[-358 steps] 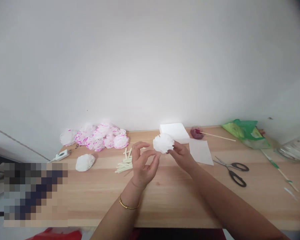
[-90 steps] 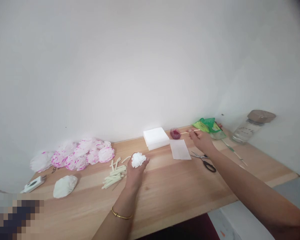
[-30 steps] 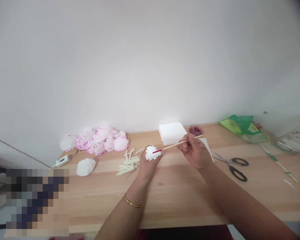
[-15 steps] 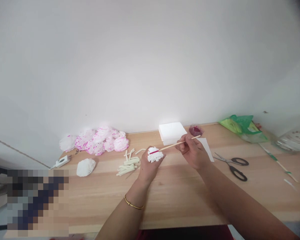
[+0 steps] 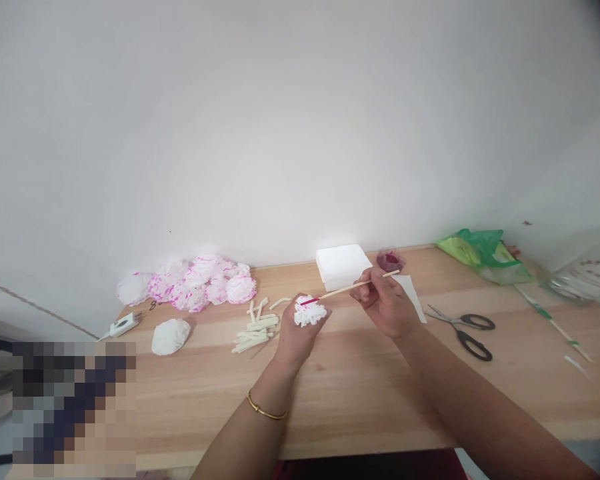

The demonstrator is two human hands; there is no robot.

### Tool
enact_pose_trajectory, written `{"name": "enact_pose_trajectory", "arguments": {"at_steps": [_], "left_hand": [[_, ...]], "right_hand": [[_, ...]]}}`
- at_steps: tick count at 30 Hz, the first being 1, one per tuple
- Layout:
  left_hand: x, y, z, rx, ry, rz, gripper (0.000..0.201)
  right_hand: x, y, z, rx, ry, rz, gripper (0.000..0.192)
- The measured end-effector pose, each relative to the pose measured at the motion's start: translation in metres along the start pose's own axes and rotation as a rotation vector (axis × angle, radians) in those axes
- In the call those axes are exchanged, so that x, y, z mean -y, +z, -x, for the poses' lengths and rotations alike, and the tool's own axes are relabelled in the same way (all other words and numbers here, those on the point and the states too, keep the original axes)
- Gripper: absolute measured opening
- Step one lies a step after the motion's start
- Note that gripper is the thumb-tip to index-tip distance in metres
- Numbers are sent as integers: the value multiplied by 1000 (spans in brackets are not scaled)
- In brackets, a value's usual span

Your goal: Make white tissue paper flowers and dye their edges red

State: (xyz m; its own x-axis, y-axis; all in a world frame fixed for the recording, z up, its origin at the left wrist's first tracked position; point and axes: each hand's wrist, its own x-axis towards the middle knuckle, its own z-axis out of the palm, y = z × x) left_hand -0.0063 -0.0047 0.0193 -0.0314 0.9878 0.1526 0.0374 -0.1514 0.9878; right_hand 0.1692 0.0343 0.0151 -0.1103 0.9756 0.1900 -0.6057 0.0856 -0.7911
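A ruffled white paper flower (image 5: pixel 312 315) is gripped in my left hand (image 5: pixel 296 341), its frilled edges facing up out of the closed fingers. In my right hand (image 5: pixel 383 303) a thin wooden stick (image 5: pixel 343 290) is pinched, slanting down to the left. The stick's far end is coated in magenta dye and touches, or lies just over, the flower's upper petals. Faint pink shows on the petals there. Left of my left hand lies a pile of pale twisted paper strips (image 5: pixel 257 333). Behind my right hand stands a small clear cup of dark red dye (image 5: pixel 391 260).
White-and-pink paper flowers (image 5: pixel 200 280) are heaped at the back left, with a plain white one (image 5: pixel 171 336) nearer. A white paper stack (image 5: pixel 343 265) lies by the wall. Scissors (image 5: pixel 463 330), a green plastic bag (image 5: pixel 487 253) and a glass jar (image 5: pixel 585 273) are on the right.
The stick's dyed tip has shifted slightly on the flower's upper edge, and faint pink now shows on the petals. Both hands keep nearly the same place and grip.
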Motion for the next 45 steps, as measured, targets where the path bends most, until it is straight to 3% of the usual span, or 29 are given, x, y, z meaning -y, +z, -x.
{"name": "enact_pose_trajectory", "arguments": {"at_steps": [11,18,27,33,38,45], "left_hand": [[3,-1,-1,-31,8,-51,29],[0,0,1,0,13,-24,26],[10,4,-3,-69,-160,280,32],[6,3,-5,-34,-174,441,25],[8,4,-5,-59,-187,382,24],[6,5,-4,-68,-172,271,22]], "right_hand": [[-4,1,7,95,26,42,26],[0,-2,1,-7,-34,27,25],[-3,-2,-1,-50,70,2,25],[-3,-3,1,-14,85,-8,25],[-2,-4,1,34,97,-18,26],[-1,-7,-1,-13,40,23,27]]}}
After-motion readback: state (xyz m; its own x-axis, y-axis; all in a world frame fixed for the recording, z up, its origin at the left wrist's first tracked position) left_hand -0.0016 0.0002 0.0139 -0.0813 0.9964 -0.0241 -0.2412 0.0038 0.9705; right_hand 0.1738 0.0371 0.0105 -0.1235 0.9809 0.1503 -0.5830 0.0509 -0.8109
